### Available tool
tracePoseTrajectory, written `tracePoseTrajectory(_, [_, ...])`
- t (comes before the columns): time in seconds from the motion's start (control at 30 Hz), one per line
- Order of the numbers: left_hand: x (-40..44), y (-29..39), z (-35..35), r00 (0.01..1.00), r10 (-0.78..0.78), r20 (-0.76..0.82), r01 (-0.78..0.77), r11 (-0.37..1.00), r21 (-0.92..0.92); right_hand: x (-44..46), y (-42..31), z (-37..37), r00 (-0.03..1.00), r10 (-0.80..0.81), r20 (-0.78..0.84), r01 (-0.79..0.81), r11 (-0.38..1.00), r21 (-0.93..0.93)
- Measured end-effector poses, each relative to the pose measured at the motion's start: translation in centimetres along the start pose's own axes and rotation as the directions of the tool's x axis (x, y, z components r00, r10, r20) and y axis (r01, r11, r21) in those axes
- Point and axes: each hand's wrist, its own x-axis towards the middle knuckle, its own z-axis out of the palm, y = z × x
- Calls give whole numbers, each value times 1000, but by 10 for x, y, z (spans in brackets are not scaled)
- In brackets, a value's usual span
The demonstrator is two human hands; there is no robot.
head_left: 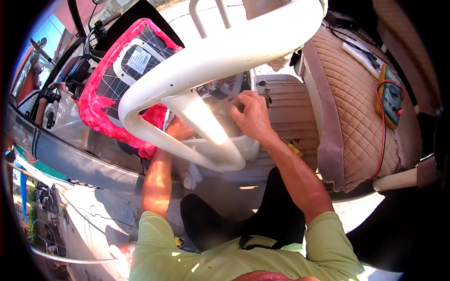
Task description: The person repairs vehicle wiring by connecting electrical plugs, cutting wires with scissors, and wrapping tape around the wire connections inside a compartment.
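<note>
I position my right hand (251,112), fingers curled narrow, over the white housing (248,144) below the tubular frame (201,117); any grip is indeterminable. My left hand's (180,129) fingers are hidden, state unknown. Small, slow motions avoid knocks.

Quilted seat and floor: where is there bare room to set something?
Bare: ribbed floor between the keys and the quilted seat; on the seat, between its trim and the red wire. Crowded: by the white frame, left hand and right hand.
</note>
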Motion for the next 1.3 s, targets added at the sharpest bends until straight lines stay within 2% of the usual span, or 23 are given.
tracePoseTrajectory(0.1, [2, -13, 0, 1000, 4, -23, -3, 999, 48, 0, -2, -3, 1000, 13, 26, -14, 999, 38])
tracePoseTrajectory(0.17, [-4, -5, 4, 999, 41, -15, -43, 985, -165, 1, -1, -3, 998, 40, 51, -44, 996, 77])
tracePoseTrajectory(0.23, [-8, -4, 1, 998, 2, -69, -22, 959, -281, 1, -3, -6, 993, 77, 86, -83, 994, 73])
tracePoseTrajectory(0.3, [-8, -22, -11, 979, -85, -187, 22, 948, -316, 3, -6, -9, 991, 83, 101, -90, 994, 62])
tracePoseTrajectory(0.37, [-3, -37, -14, 939, -121, -323, -3, 933, -359, 3, -7, -11, 993, 64, 98, -69, 997, 46])
tracePoseTrajectory(0.43, [1, -29, -10, 940, -87, -331, -76, 890, -450, 1, -8, -8, 999, 40, 31, -41, 998, 52])
tracePoseTrajectory(0.5, [5, -19, -4, 977, 18, -214, -143, 798, -585, 0, -7, -5, 1000, 11, 2, -11, 998, 54])
tracePoseTrajectory(0.53, [13, -17, -2, 974, 27, -223, -141, 847, -513, 2, -5, -5, 1000, -1, 6, 1, 999, 52])
tracePoseTrajectory(0.63, [30, 24, 9, 981, 54, -186, -139, 865, -481, 4, -9, -7, 996, 40, 76, -42, 999, 24])
tracePoseTrajectory(0.7, [40, 19, 20, 978, 107, -179, -180, 870, -460, 5, -10, -8, 992, 53, 110, -54, 999, 4])
tracePoseTrajectory(0.73, [43, 18, 24, 980, 125, -155, -179, 895, -409, 5, -9, -7, 993, 40, 112, -40, 999, -1])
tracePoseTrajectory(0.8, [47, 24, 26, 947, 300, -115, -312, 944, -109, 4, -7, -6, 995, 22, 93, -21, 1000, -9])
tracePoseTrajectory(0.87, [44, 22, 28, 979, 155, -133, -163, 985, -49, 3, -5, -5, 996, -19, 82, 23, 999, -45])
tracePoseTrajectory(0.97, [39, 41, 39, 905, 354, -237, -336, 935, 115, 3, -7, -6, 995, -18, 102, 25, 997, -68])
tracePoseTrajectory(1.03, [39, 44, 39, 888, 365, -278, -348, 931, 111, 3, -6, -6, 993, -23, 113, 32, 996, -86])
tracePoseTrajectory(1.17, [37, 50, 39, 928, 276, -249, -299, 953, -57, 2, -4, -5, 990, -35, 136, 50, 993, -107])
tracePoseTrajectory(1.3, [43, 40, 41, 932, 264, -247, -279, 960, -28, 3, -8, -9, 987, -33, 156, 51, 992, -111])
